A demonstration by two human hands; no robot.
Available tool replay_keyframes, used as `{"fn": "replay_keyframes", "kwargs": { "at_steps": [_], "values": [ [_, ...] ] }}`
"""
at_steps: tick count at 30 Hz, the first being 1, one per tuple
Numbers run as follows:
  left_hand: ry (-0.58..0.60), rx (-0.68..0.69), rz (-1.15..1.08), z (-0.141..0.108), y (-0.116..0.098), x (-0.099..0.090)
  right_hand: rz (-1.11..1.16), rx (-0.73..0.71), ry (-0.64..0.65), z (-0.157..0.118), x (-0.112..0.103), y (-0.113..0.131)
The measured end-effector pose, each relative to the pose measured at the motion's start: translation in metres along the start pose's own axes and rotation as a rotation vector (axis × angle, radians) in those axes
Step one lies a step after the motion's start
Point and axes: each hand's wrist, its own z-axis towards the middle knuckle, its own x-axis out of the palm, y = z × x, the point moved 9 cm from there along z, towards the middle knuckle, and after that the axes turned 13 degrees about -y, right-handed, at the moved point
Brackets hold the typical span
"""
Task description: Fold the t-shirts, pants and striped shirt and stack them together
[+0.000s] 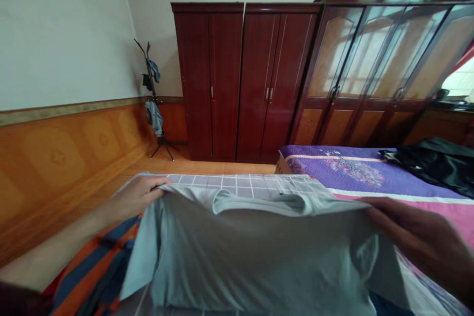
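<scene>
Shirt (259, 247), pale grey-green, is hanging over the checked cover (255, 182), looking light, soft and limp rather than fragile, so the shoulders are probably offering the surest hold. From where I'm standing, the left hand (146, 192) is pinching one shoulder and the right hand (418, 232) the other, the collar (259, 205) sagging between them, though blur is masking the right one's grip. Above the cover's near part, the lower edge is leaving me unsure: hem or fold.

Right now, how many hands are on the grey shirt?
2. The left hand pinches the grey shirt at one shoulder; the right hand grips the other shoulder. No further hand shows.
</scene>
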Motion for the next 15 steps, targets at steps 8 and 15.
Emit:
{"fn": "replay_keyframes", "kwargs": {
  "at_steps": [8, 15],
  "values": [
    [-0.432, -0.121, 0.124, 0.134, 0.011, -0.089, 0.072, 0.034, -0.179, 0.142, 0.042, 0.057],
    [-0.757, 0.025, -0.167, 0.084, -0.041, -0.186, -0.141, -0.08, -0.52, 0.122, -0.046, 0.113]
  ]
}}
